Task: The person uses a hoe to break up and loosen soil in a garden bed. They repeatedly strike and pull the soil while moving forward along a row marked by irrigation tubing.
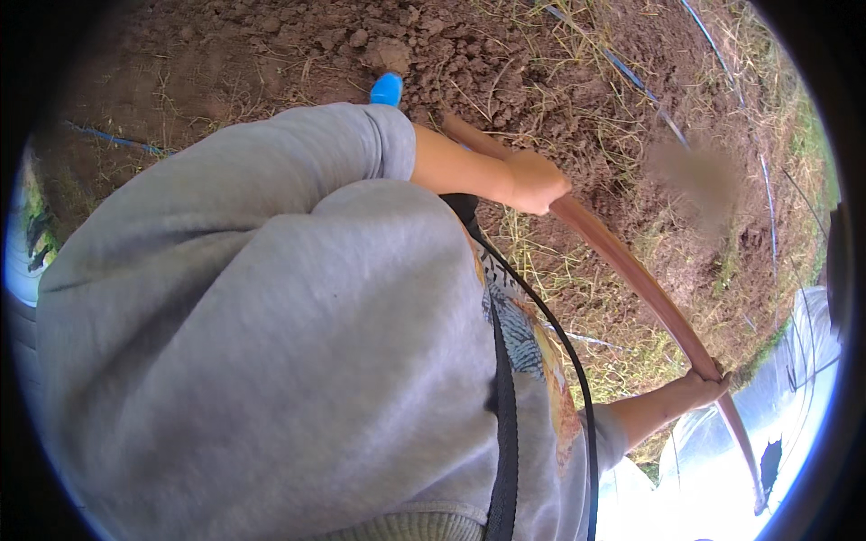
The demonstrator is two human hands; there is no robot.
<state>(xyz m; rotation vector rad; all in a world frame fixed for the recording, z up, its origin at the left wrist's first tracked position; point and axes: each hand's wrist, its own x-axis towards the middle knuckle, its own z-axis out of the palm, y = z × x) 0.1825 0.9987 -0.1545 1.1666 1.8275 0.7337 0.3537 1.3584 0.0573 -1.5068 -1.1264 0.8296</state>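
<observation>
A long reddish-brown wooden handle [629,270] runs slantwise from the upper middle to the lower right and looks bent by the lens. My left hand [538,182] is closed around it near its upper end. Lower down, my right hand [707,389] grips the same handle, palm partly hidden by the wood. Whether a tool head is fitted at either end I cannot tell. The handle crosses in front of loose brown soil [500,88] with dry weeds. A blue boot tip [387,89] shows beyond my left sleeve.
Thin blue-grey tapes or hoses [629,71] lie across the soil at the upper right. Straw-like weeds [588,318] cover the ground beside me. Translucent plastic sheeting [731,433] rises at the lower right. A black strap [504,419] hangs over my grey shirt.
</observation>
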